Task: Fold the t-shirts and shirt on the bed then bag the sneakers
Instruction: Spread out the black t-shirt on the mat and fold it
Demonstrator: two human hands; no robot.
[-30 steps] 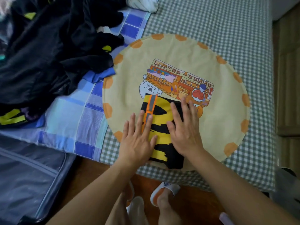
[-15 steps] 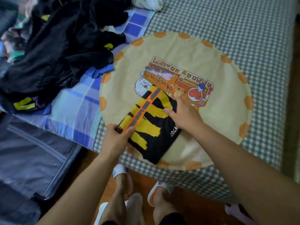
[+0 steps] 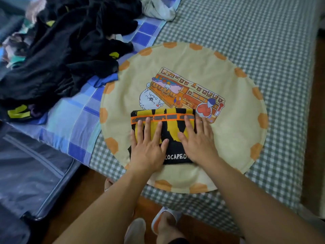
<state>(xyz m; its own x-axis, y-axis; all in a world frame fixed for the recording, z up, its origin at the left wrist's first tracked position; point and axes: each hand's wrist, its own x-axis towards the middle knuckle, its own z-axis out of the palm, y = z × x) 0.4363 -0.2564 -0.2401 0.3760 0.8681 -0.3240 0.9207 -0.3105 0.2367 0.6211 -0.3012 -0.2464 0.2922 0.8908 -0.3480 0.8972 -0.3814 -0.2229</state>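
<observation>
1. Folded black-and-yellow t-shirt w/ orange strip lies on a round cream mat, at 6 o'clock of the mat's cartoon print.
2. Left hand lies flat on the shirt, fingers straight, gripping nothing.
3. Right hand likewise flat, pressing the shirt's right side.
4. Pile of black clothes at 10 o'clock on the bed.
5. Dark suitcase at 8 o'clock, on the floor.

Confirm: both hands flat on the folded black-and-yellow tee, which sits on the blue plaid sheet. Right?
Not quite. The hands, left and right, do lie flat on the folded black-and-yellow tee, but it sits on the round cream cloth, not the blue plaid sheet. The head view shows it.
</observation>
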